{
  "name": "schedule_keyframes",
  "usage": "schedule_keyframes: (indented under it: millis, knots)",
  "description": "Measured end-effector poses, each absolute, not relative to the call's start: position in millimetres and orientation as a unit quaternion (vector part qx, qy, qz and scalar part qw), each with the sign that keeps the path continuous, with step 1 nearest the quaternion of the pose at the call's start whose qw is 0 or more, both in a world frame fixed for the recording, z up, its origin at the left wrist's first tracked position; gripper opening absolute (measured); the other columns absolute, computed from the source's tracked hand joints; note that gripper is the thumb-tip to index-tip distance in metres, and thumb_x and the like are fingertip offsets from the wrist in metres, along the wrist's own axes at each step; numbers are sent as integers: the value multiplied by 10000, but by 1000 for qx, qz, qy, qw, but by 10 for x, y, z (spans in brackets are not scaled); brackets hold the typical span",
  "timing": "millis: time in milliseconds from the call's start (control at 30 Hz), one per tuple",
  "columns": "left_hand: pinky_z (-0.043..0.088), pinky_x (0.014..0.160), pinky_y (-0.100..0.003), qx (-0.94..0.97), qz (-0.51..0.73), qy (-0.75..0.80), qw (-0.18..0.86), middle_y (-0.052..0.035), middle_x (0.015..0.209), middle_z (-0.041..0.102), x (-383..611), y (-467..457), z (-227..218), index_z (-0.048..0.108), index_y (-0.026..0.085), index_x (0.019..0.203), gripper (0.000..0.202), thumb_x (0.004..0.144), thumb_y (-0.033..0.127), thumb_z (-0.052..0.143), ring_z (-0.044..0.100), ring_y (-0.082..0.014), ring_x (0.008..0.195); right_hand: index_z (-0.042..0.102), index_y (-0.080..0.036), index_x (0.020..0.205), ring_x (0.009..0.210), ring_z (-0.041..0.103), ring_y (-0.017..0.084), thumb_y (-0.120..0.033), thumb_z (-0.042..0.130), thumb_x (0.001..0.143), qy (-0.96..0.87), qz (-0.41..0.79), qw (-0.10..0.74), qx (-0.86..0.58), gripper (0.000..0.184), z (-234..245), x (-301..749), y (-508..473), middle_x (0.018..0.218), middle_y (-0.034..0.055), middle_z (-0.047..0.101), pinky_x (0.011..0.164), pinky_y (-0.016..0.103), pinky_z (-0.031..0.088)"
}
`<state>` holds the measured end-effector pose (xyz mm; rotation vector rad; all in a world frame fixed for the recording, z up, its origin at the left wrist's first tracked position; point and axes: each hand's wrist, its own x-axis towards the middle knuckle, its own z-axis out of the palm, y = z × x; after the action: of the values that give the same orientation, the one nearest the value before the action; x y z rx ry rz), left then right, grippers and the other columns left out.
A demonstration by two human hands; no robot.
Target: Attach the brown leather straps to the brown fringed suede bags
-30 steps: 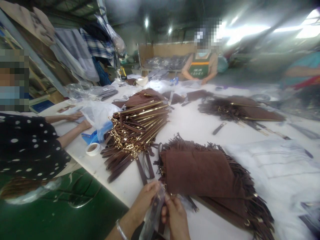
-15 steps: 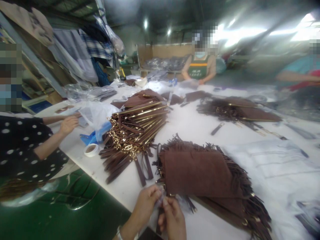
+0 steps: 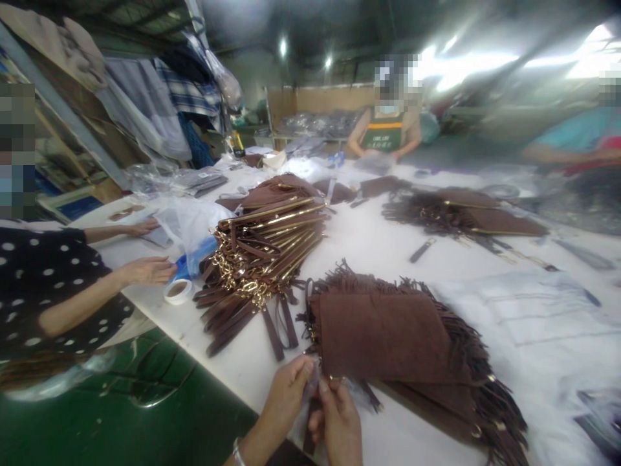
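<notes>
At the near table edge my left hand (image 3: 287,400) pinches a small piece of clear plastic wrap (image 3: 313,380). My right hand (image 3: 338,414) is closed on the other side of the same plastic, its thumb and fingers pressed together. A dark brown strap (image 3: 310,421) hangs down between my hands; whether the plastic goes round its fitting I cannot tell. Just beyond them lies a stack of brown fringed bags (image 3: 383,333) with gold-coloured hardware. Farther left is a pile of brown bags (image 3: 272,226) with gold zips, clips and wrist straps.
A roll of white tape (image 3: 178,292) and a blue tape dispenser (image 3: 184,266) lie left of the pile. A co-worker's hand (image 3: 148,270) reaches towards them. More brown bags (image 3: 504,217) and a loose strap (image 3: 422,250) lie farther back. White sheeting (image 3: 514,310) covers the right side.
The co-worker at left has lowered one hand to the blue dispenser and laid the other on the table. My hands stay at the plastic, shifted slightly.
</notes>
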<state>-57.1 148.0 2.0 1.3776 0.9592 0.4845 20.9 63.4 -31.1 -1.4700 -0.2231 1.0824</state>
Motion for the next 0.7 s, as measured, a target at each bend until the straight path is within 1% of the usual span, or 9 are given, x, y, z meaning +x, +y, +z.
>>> schedule_keyframes:
  millis: [100,200,267,333,400,467,533,600,700]
  knots:
    - [382,651,-260,602,221,425,639,-18,731,612,-589,1483,-13,609,162,809,345,884,474,480,527,-174,697,597,-163,903,311,460,81,-730,597,692,-111,474,598,-636,605,-335,187,612,562,-2,632,301,165,324]
    - [367,625,-255,594,220,436,640,2,683,567,-600,1499,-58,606,155,785,317,861,448,514,497,-158,651,609,-172,879,318,470,77,-729,607,680,-125,476,593,-638,592,-330,152,586,692,32,682,291,169,315]
    - [356,612,-250,588,219,434,647,14,659,540,-597,1514,-77,594,158,770,319,857,456,521,476,-148,631,620,-184,848,324,471,79,-721,602,691,-130,451,596,-652,559,-300,137,569,717,33,688,292,173,309]
    - [352,617,-246,587,223,430,648,15,660,535,-588,1529,-91,582,162,753,331,859,471,526,470,-146,641,631,-198,823,315,449,85,-705,581,725,-141,420,592,-673,520,-261,132,551,615,8,658,298,178,301]
    - [353,627,-246,583,226,428,653,9,673,545,-580,1542,-109,579,164,755,351,869,489,514,474,-147,657,642,-205,810,296,415,96,-701,552,754,-163,399,581,-691,507,-229,132,537,466,-23,577,308,188,307]
    - [355,629,-247,574,226,425,662,0,685,551,-579,1551,-135,577,165,766,371,880,508,496,479,-150,668,647,-210,819,291,407,101,-702,538,765,-175,383,581,-697,507,-213,135,532,439,-29,555,311,196,318]
    - [355,633,-246,569,227,424,667,-5,699,551,-583,1555,-163,576,164,775,381,883,519,489,478,-151,681,638,-210,826,298,432,95,-704,552,752,-159,385,594,-688,506,-214,136,540,569,-3,638,300,200,323]
    - [348,630,-242,570,231,421,666,-2,697,541,-589,1552,-180,576,161,768,387,884,521,491,469,-145,678,620,-206,829,302,455,87,-703,567,739,-132,397,607,-675,508,-228,135,554,703,22,685,286,199,317]
    - [337,615,-238,570,233,420,666,10,676,533,-586,1546,-169,583,163,762,399,884,530,486,456,-135,645,602,-192,867,288,458,80,-693,581,738,-116,411,609,-668,517,-258,126,576,738,33,692,274,191,290]
